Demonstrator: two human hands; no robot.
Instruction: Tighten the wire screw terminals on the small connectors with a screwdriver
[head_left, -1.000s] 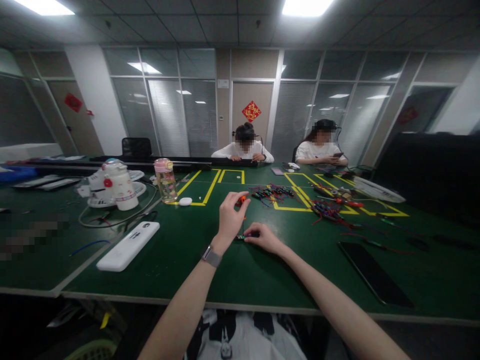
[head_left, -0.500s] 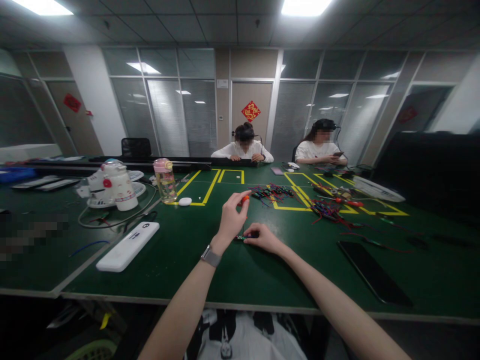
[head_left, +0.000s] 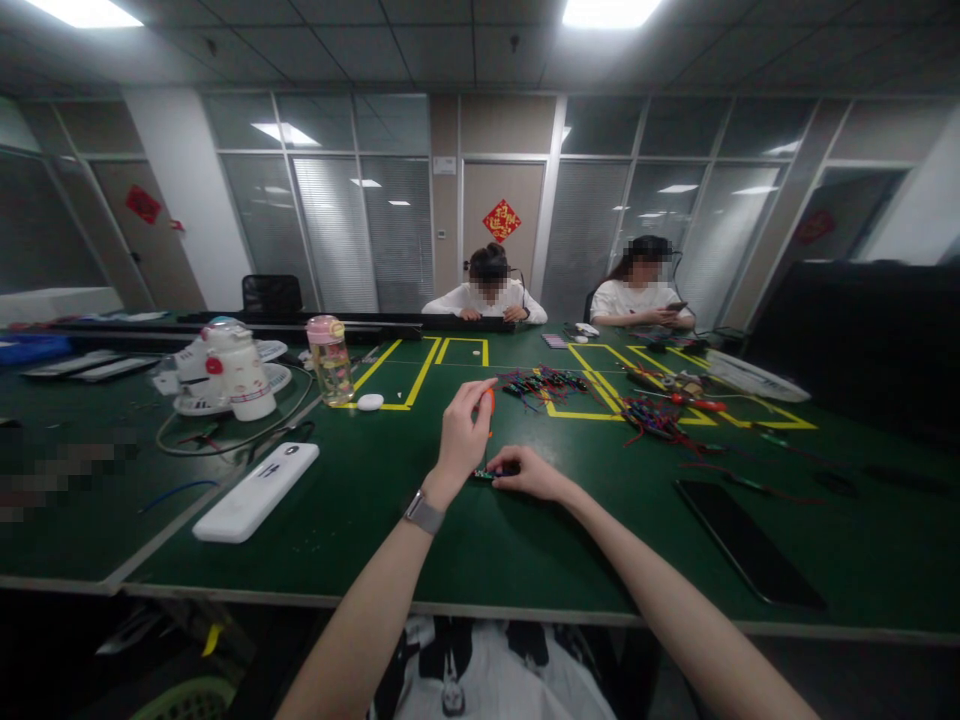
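Observation:
Upright in my left hand (head_left: 463, 428) is a screwdriver with an orange handle (head_left: 490, 400); the fingers close round the handle's upper part. Its thin shaft points down to a small green circuit board (head_left: 482, 475) on the table. Whether the tip touches the board is too small to tell. My right hand (head_left: 531, 474) pinches the board's right end between thumb and fingers, low over the green tabletop (head_left: 480, 560). Just beyond the hands lies a pile of small boards with red and blue wires (head_left: 544, 385).
A second wired heap (head_left: 654, 418) and red-handled tools (head_left: 697, 402) lie right, beyond a black phone (head_left: 750, 545). To the left are a white power bank (head_left: 256, 493), a pink-lidded bottle (head_left: 330, 362) and a white jug (head_left: 244, 375). Two people sit across the table.
My left fingers have shifted slightly on the screwdriver, and more of its orange handle shows. My right hand stays at the circuit board almost unmoved.

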